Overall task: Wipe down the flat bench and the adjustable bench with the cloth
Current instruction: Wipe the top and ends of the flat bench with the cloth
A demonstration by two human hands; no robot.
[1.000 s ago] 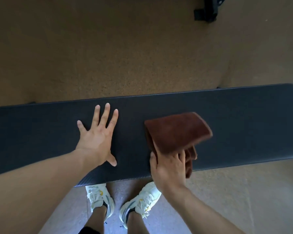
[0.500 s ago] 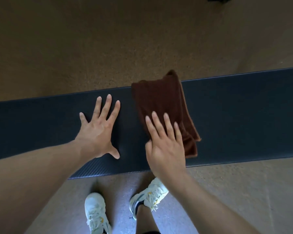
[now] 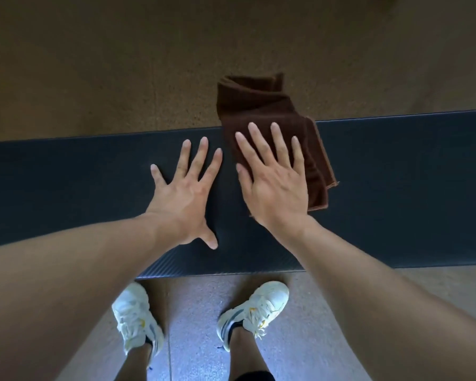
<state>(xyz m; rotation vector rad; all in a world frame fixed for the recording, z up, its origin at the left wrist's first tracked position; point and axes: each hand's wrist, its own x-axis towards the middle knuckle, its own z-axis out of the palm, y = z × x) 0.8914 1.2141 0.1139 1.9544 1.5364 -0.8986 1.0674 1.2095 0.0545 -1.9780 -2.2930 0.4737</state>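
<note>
- The long flat bench with dark textured padding runs out of the frame on both sides, so neither end shows; its legs are hidden beneath the pad.
- The folded dark brown terry cloth is partly hidden under the right hand, and its far part overhangs the bench's far edge.
- The floor is tan speckled carpet, dim beyond the bench; two white sneakers stand on it by the near edge.
- The right hand lies flat with fingers straight and spread, pressing the cloth onto the pad.
- The left hand rests splayed wide on the bare pad, just beside the cloth.
- Compared with half a second ago, the cloth and right hand sit farther across the pad; the left hand stays planted.
</note>
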